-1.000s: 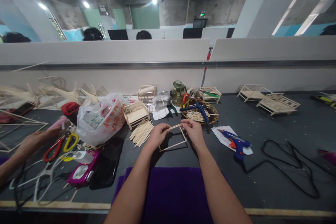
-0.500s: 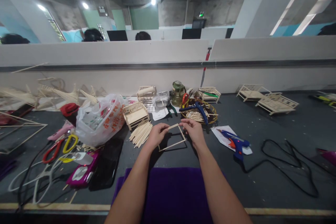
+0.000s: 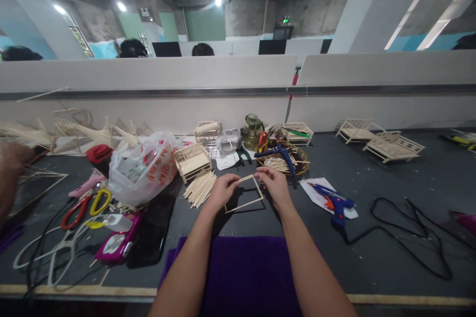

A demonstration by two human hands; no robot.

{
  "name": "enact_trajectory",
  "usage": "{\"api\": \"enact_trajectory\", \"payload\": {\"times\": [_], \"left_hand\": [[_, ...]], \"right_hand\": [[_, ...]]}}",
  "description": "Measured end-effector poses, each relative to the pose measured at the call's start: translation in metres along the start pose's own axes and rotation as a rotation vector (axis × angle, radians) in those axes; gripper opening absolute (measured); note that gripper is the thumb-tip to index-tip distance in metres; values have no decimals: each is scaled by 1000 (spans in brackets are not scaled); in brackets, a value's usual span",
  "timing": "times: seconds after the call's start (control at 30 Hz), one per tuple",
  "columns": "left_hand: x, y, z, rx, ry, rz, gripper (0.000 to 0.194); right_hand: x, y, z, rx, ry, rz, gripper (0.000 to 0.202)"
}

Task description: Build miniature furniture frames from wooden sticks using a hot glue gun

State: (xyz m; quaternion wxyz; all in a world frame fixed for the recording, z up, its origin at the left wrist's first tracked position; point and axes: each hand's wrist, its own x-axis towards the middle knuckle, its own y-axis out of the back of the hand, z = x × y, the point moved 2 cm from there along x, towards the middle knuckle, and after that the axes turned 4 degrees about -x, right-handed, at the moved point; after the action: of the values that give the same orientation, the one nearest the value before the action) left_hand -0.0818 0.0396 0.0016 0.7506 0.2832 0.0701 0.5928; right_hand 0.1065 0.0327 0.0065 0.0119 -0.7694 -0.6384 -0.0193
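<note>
Between my two hands is a small rectangular frame of thin wooden sticks (image 3: 244,205), tilted over the dark table. My left hand (image 3: 224,189) pinches its far left corner, and the fingertips partly hide that side. At the far right corner, my right hand (image 3: 273,184) closes its fingers on the frame. Just left of my left hand lies a pile of loose wooden sticks (image 3: 200,188). Behind the pile stands a miniature stick-built bench (image 3: 192,162). A round basket (image 3: 304,164) with short sticks and a blue-handled tool sits beyond my right hand.
On the right, a blue glue gun (image 3: 337,206) rests on paper, its black cord (image 3: 386,237) trailing rightward. On the left are a plastic bag (image 3: 143,171), a black phone (image 3: 151,230) and scissors (image 3: 76,212). Another person's hand (image 3: 11,173) is at the left edge.
Another person's blurred hand has come into view at the left edge. My hands and the stick frame stay almost still.
</note>
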Motion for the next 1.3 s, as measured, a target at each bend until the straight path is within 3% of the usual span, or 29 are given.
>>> {"api": "enact_trajectory", "payload": {"times": [0.63,0.93,1.3], "left_hand": [[-2,0,2,52,-24,10,20],[-4,0,6,110,-64,13,20],[-4,-2,3,177,-100,4,19]], "right_hand": [[4,-1,6,-31,68,-41,40],[6,0,17,-132,91,-14,33],[8,1,21,-185,118,10,39]]}}
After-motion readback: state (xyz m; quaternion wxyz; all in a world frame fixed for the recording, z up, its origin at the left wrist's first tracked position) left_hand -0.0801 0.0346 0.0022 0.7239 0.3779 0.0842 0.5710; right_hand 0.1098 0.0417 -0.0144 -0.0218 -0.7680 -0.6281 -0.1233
